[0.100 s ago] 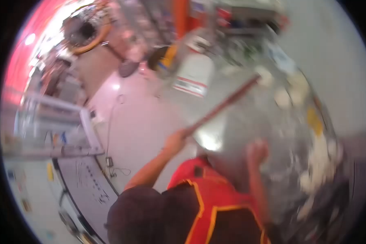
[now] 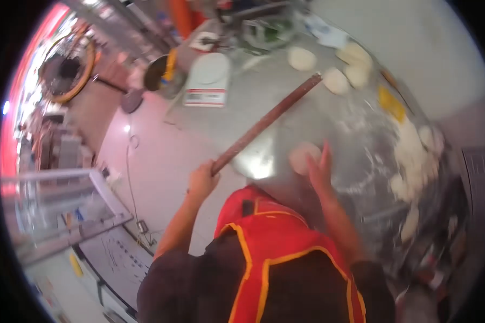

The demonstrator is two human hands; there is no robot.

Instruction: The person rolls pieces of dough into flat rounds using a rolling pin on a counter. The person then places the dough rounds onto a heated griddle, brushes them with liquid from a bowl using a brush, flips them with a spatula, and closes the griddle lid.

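Note:
My left hand (image 2: 202, 182) is wrapped around the lower end of a long brown wooden rolling pin (image 2: 267, 123). The pin slants up to the right, its far tip beside a pale dough ball (image 2: 335, 81). My right hand (image 2: 320, 171) is over the metal worktop (image 2: 285, 134) with its fingers apart. Just left of it is a round flat piece of dough (image 2: 300, 157), which the fingers overlap at its right edge. Whether they press on it is too blurred to tell.
More dough pieces (image 2: 302, 58) sit at the back right, near a yellow scraper (image 2: 391, 104) and heaped flour (image 2: 412, 161). A white kitchen scale (image 2: 208, 81) stands at the back, beside a round pot (image 2: 157, 74). A glass-sided case (image 2: 64, 207) is at left.
My right hand, closed before, has spread its fingers, and a round dough piece now shows beside it. The view has shifted, and the rolling pin stays in my left hand.

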